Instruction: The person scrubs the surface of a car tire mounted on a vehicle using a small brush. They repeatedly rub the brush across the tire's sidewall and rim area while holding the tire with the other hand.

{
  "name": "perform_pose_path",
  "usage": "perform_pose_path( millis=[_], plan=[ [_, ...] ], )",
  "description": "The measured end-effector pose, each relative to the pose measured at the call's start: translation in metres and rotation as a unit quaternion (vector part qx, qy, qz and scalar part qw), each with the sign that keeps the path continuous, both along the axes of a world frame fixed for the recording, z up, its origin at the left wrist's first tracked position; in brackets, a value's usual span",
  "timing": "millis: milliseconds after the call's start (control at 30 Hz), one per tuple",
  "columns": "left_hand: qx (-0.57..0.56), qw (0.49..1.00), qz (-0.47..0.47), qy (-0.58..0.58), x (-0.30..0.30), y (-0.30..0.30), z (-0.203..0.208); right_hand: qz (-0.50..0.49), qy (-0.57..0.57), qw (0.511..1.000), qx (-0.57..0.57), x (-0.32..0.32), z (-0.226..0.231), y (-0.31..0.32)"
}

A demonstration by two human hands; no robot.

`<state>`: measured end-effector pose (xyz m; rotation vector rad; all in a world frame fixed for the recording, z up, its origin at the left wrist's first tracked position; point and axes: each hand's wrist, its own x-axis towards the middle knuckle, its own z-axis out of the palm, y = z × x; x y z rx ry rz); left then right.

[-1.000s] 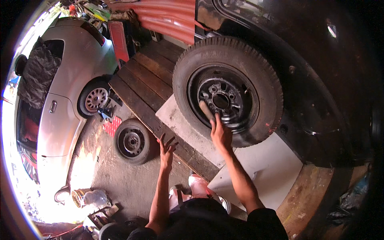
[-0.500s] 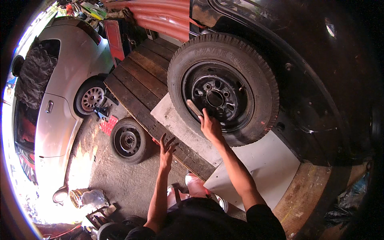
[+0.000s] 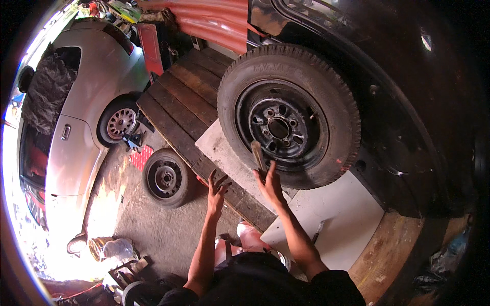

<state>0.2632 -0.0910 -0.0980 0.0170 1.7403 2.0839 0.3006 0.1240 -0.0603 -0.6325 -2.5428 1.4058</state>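
In front of me a tyre on a black steel wheel [image 3: 244, 122] stands tilted against a dark vehicle body, above a pale board. My right hand [image 3: 270, 189] is closed around a slim paintbrush [image 3: 258, 153], its pale tip pointing up over the lower left of the rim. Parts of the rim look glossy. To the left, my left hand [image 3: 216, 195] hangs in the air with fingers spread and nothing in it, near the edge of the wooden planks.
A second wheel [image 3: 166, 178] lies on the concrete floor at left, beside a silver car [image 3: 76, 153]. Wooden planks [image 3: 178, 97] run under the pale board [image 3: 214, 143]. A slim dark-handled tool [image 3: 317, 234] lies on the white panel [image 3: 352, 214]. The dark vehicle body [image 3: 403, 127] fills the right.
My right hand has drawn down and back toward me, and the paintbrush now points more upright. The slim tool on the white panel has come into sight. My left hand stays spread.
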Motion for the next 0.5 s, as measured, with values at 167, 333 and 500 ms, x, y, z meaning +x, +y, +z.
perform_pose_path(
  millis=[167, 333, 500],
  plan=[
    [-0.023, 0.999, 0.000, -0.029, 0.002, -0.009, -0.005, -0.120, -0.007, 0.993, 0.000, 0.020, 0.001, 0.005],
    [-0.016, 0.999, -0.019, -0.036, 0.009, -0.014, 0.008, -0.124, 0.032, 0.992, 0.018, 0.016, -0.001, 0.016],
    [-0.014, 0.998, -0.058, -0.013, -0.005, -0.012, 0.017, -0.138, 0.118, 0.981, 0.069, 0.014, -0.014, 0.008]
  ],
)
